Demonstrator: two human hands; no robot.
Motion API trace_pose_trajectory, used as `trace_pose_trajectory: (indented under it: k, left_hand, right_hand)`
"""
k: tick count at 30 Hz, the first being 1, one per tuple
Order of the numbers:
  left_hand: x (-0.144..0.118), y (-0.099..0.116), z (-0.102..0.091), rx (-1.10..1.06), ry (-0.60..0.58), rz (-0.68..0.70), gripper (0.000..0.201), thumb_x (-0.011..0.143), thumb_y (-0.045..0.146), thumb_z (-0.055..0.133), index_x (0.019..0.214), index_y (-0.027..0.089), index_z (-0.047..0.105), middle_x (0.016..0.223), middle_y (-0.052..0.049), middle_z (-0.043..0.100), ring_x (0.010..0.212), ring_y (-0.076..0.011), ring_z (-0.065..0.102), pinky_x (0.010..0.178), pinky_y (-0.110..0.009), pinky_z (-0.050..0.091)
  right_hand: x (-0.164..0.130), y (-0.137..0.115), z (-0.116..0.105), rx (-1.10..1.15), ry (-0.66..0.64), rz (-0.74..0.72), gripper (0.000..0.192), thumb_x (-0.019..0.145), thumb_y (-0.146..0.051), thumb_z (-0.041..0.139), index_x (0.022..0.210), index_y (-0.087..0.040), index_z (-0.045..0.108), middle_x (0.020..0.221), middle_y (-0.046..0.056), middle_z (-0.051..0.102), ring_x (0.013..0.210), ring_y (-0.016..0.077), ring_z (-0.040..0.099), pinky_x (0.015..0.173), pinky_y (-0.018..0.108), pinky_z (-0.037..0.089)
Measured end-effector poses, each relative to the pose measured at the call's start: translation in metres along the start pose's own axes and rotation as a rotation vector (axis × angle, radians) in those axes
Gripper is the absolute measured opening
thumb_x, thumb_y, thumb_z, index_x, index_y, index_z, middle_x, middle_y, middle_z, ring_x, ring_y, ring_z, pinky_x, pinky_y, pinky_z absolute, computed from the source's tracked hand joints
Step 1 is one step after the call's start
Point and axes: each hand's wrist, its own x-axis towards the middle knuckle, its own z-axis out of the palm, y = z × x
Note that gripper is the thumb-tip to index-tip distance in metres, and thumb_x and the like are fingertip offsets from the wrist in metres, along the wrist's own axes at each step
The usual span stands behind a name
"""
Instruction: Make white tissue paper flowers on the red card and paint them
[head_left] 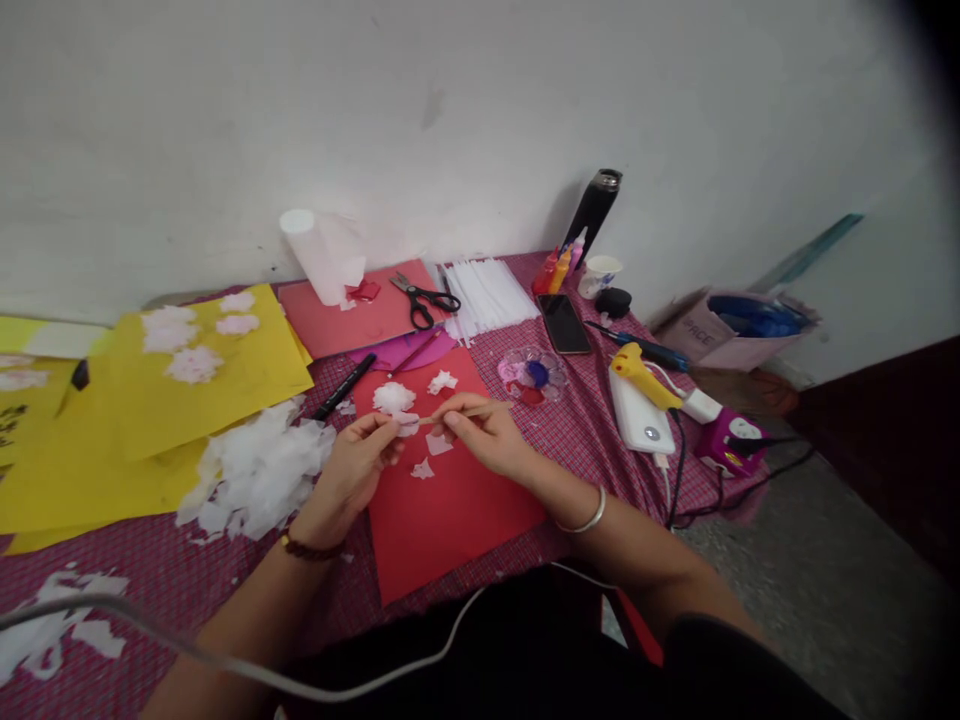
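Between the fingertips of my left hand [354,462] is a small pale piece of tissue paper [407,425]. My right hand [489,437] pinches a thin wooden stick [495,408], its tip meeting the paper; whether it has bristles is too small to tell. Both hands hover over a red paper sheet [442,530]. On that sheet, just beyond my fingers, sit a fluffy white paper flower [394,398] and a smaller crumpled tuft [442,381]. Torn scraps, one a pinkish square [439,444] and one ragged piece [422,468], lie beneath my hands.
A tissue heap [262,470] lies left, beside yellow sheets [225,400] bearing pink flowers. Behind are scissors [424,300], a tissue roll [311,255] and white sticks [491,295]. Rightward are a paint palette [551,370], phone [564,323], black flask [596,210], glue gun [641,375] and cables.
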Motion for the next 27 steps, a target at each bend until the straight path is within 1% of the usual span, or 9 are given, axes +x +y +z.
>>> trace_pose_trajectory:
  k: [6, 12, 16, 18, 20, 24, 27]
  left_hand:
    - [-0.002, 0.0, 0.001, -0.042, 0.006, 0.006, 0.028, 0.054, 0.027, 0.084, 0.065, 0.016, 0.06, 0.052, 0.005, 0.06, 0.046, -0.0075, 0.054, 0.044, -0.017, 0.038]
    - [-0.001, -0.001, 0.0, -0.073, 0.013, 0.012, 0.026, 0.055, 0.025, 0.084, 0.064, 0.016, 0.062, 0.053, 0.004, 0.062, 0.047, -0.0079, 0.055, 0.044, -0.017, 0.039]
    - [0.0, -0.001, -0.001, -0.174, -0.012, -0.011, 0.023, 0.061, 0.031, 0.081, 0.065, 0.016, 0.065, 0.06, 0.001, 0.066, 0.053, -0.0108, 0.059, 0.047, -0.019, 0.044]
    - [-0.002, 0.001, -0.002, -0.22, -0.012, -0.017, 0.024, 0.061, 0.031, 0.084, 0.066, 0.016, 0.066, 0.061, 0.001, 0.067, 0.056, -0.0103, 0.059, 0.051, -0.019, 0.046]
    - [-0.004, 0.002, -0.002, -0.242, -0.025, 0.002, 0.026, 0.057, 0.029, 0.088, 0.065, 0.016, 0.067, 0.061, 0.003, 0.065, 0.056, -0.008, 0.057, 0.052, -0.017, 0.046]
    - [-0.011, 0.006, -0.001, -0.224, -0.097, 0.029, 0.028, 0.053, 0.025, 0.091, 0.058, 0.016, 0.064, 0.056, 0.004, 0.058, 0.051, -0.0045, 0.049, 0.048, -0.012, 0.041]
    - [-0.015, 0.008, 0.0, -0.182, -0.072, 0.074, 0.024, 0.051, 0.026, 0.09, 0.063, 0.019, 0.07, 0.058, 0.003, 0.061, 0.051, -0.0058, 0.05, 0.047, -0.014, 0.042]
  right_hand:
    - [0.0, 0.004, 0.002, -0.009, 0.022, 0.032, 0.026, 0.092, -0.041, 0.054, 0.089, -0.018, 0.067, 0.079, 0.003, 0.065, 0.066, 0.0108, 0.059, 0.062, 0.025, 0.048]
    - [0.001, 0.002, 0.003, 0.002, 0.023, 0.04, 0.025, 0.09, -0.041, 0.056, 0.087, -0.018, 0.067, 0.078, 0.003, 0.064, 0.065, 0.0104, 0.058, 0.061, 0.024, 0.049]
    - [0.0, 0.0, 0.004, 0.006, 0.041, 0.037, 0.028, 0.09, -0.044, 0.057, 0.088, -0.017, 0.067, 0.075, 0.003, 0.066, 0.063, 0.0102, 0.059, 0.06, 0.024, 0.049]
    - [-0.002, -0.002, 0.005, 0.018, 0.047, 0.032, 0.031, 0.091, -0.047, 0.056, 0.09, -0.017, 0.067, 0.076, 0.003, 0.067, 0.063, 0.0106, 0.06, 0.06, 0.024, 0.05]
    - [-0.005, -0.004, 0.006, 0.019, 0.038, 0.012, 0.033, 0.092, -0.047, 0.054, 0.092, -0.018, 0.068, 0.077, 0.004, 0.068, 0.063, 0.0107, 0.06, 0.06, 0.024, 0.05]
    - [-0.012, -0.011, 0.011, 0.014, 0.014, -0.079, 0.029, 0.094, -0.042, 0.054, 0.097, -0.017, 0.071, 0.081, 0.005, 0.069, 0.063, 0.01, 0.06, 0.059, 0.024, 0.049]
    - [-0.015, -0.013, 0.015, 0.02, 0.023, -0.121, 0.027, 0.094, -0.039, 0.055, 0.096, -0.019, 0.073, 0.08, 0.004, 0.067, 0.061, 0.0086, 0.057, 0.058, 0.023, 0.047]
